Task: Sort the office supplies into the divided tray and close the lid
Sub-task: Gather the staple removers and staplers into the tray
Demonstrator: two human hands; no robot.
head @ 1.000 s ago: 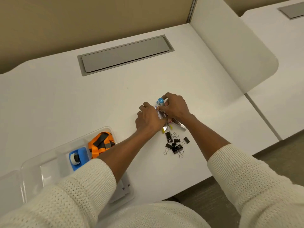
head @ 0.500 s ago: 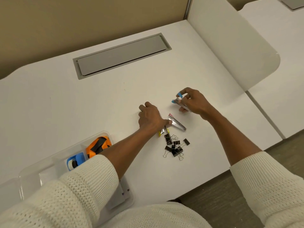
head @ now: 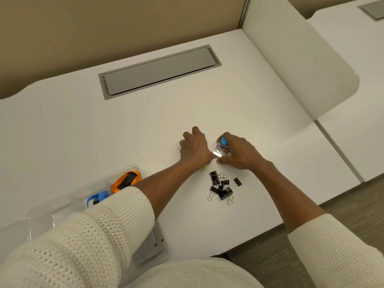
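The coloured clips point(head: 222, 146) are lying mid-frame on the desk point(head: 104, 125), the right hand point(head: 239, 152) curling narrowly around them while the left hand point(head: 194, 147) is cupping something unseen beside, so gathering them fully before lifting toward the tray point(head: 52, 206) at lower left seems wisest.

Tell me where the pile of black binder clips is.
The black binder clips lie loose on the desk, just nearer the person than the right hand.

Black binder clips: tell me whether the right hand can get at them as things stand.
Probably yes. The black binder clips lie uncovered on the desk, just toward the person from the right hand. But that hand's grip already holds colored clips.
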